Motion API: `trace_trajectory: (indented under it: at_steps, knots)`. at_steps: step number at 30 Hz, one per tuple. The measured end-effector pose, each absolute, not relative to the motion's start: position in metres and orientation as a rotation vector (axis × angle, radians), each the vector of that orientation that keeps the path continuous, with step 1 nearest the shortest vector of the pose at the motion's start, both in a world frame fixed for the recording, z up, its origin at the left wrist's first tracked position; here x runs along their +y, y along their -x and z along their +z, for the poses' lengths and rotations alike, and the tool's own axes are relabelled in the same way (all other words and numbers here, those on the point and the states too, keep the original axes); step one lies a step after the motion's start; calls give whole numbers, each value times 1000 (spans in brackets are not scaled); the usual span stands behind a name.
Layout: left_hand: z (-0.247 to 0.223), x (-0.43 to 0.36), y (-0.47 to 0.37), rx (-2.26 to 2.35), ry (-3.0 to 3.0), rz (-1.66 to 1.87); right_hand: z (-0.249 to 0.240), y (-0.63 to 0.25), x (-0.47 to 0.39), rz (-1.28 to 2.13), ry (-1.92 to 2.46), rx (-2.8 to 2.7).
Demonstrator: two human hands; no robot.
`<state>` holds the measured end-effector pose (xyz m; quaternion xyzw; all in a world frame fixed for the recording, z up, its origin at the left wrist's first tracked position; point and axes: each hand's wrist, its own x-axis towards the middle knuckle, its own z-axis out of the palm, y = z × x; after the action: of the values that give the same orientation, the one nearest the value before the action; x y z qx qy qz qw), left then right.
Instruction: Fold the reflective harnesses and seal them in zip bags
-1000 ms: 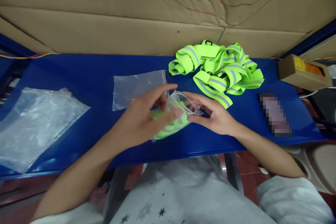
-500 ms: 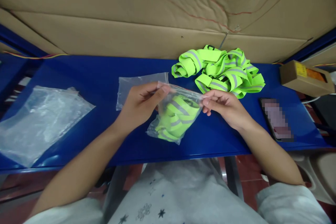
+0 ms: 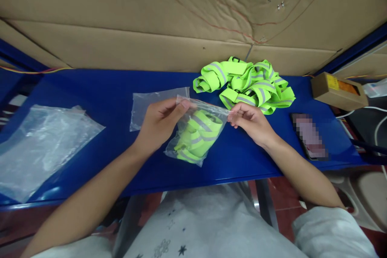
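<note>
Between my hands is a clear zip-lock bag (image 3: 181, 129) with a folded neon-yellow reflective strap (image 3: 201, 131) with grey stripes inside it. My left hand (image 3: 160, 123) pinches the bag's top left corner, thumb on top. At the top right end of the zip edge, my right hand (image 3: 249, 123) is closed in a pinch on the bag. The zip strip runs between both pinches; whether it is sealed I cannot tell. Behind my left hand a second clear bag (image 3: 140, 107) lies flat on the blue table (image 3: 115, 161).
A heap of neon reflective straps (image 3: 256, 84) lies at the back against the cardboard wall (image 3: 121, 48). Several clear bags (image 3: 51, 141) are piled at the left. To the right are a phone (image 3: 308, 135) and a small cardboard box (image 3: 335, 90) near a white cable.
The view has shifted slightly, so the heap, phone and box appear further left. Both hands keep their hold at the bag's top corners; my right hand has hardly moved relative to it.
</note>
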<state>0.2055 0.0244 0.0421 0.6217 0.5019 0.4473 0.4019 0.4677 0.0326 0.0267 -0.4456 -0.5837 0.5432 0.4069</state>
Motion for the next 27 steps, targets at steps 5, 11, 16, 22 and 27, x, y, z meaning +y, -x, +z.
trace_trajectory:
  at_steps: [5, 11, 16, 22, 27]
  knots:
    - [43, 19, -209, 1294, -1609, 1142, 23, -467, 32, 1365, 1088, -1501]
    - [45, 14, -215, 1323, -1667, 1098, 22, -463, 29, 1298, 1057, -1553]
    - [46, 11, -217, 1320, -1650, 1088, 22, -459, 27, 1265, 1051, -1583]
    - [47, 10, -216, 1319, -1689, 1087, 20, -462, 25, 1218, 1031, -1604]
    - [44, 13, -212, 1376, -1689, 1141, 26, -469, 27, 1272, 1074, -1598]
